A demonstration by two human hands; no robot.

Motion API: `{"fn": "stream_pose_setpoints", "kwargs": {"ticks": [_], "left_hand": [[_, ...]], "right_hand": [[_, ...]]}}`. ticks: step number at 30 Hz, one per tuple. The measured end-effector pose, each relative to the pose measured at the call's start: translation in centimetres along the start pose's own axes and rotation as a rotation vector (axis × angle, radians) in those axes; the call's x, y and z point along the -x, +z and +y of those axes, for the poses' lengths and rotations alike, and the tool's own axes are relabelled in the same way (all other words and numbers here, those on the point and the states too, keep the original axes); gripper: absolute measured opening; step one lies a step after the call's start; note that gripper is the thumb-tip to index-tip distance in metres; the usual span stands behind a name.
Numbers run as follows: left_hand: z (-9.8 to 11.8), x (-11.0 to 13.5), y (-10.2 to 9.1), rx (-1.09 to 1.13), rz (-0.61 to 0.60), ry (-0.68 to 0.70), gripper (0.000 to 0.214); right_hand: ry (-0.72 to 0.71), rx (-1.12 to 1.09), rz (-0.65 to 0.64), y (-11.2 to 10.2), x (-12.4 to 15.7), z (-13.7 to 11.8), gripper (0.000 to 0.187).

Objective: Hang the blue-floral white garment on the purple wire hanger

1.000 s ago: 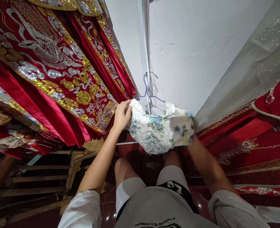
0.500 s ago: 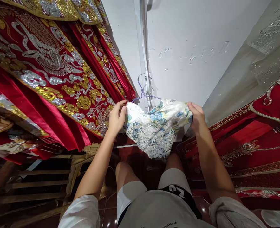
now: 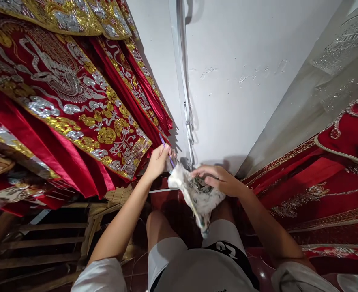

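A white top [image 3: 201, 198] with a blue and yellow floral print hangs bunched in front of my legs, partly blurred. My left hand [image 3: 159, 162] is closed round the purple wire hanger [image 3: 162, 140], whose upper part slants up past my fingers. The hanger's lower end disappears into the top's white neck area. Over the right side of the top lies my right hand [image 3: 218, 178], its fingers stretched out and the thumb apart, touching or just above the cloth. What lies under that palm is hidden.
Red robes with gold and silver embroidery [image 3: 106, 117] hang close on the left. More red beaded garments [image 3: 312, 182] and a sheer white one are on the right. A metal rail [image 3: 183, 81] runs along the white wall [image 3: 227, 93]. A wooden slatted frame [image 3: 41, 239] stands lower left.
The top was stretched wide between both hands; now it is bunched and lower. My left hand has moved from the cloth to the hanger, which is off the rail. My right hand has moved inward.
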State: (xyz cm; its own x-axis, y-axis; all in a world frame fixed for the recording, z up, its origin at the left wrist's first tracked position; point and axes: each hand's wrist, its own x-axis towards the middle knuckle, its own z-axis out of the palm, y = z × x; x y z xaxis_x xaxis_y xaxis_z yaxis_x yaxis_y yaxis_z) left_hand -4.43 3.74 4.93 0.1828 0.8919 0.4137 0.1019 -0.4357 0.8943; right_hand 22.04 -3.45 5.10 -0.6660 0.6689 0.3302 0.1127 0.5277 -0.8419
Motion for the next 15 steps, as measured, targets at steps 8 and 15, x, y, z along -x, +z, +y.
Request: {"fn": "stream_pose_setpoints", "kwargs": {"ticks": [8, 15], "left_hand": [[3.4, 2.1, 4.5, 0.257, -0.34, -0.064, 0.052], [5.3, 0.4, 1.3, 0.2, -0.296, -0.153, 0.074]], "right_hand": [[0.044, 0.273, 0.381, 2.5, -3.8, 7.9, 0.039], [0.227, 0.413, 0.733, -2.4, -1.6, 7.6, 0.028]]}}
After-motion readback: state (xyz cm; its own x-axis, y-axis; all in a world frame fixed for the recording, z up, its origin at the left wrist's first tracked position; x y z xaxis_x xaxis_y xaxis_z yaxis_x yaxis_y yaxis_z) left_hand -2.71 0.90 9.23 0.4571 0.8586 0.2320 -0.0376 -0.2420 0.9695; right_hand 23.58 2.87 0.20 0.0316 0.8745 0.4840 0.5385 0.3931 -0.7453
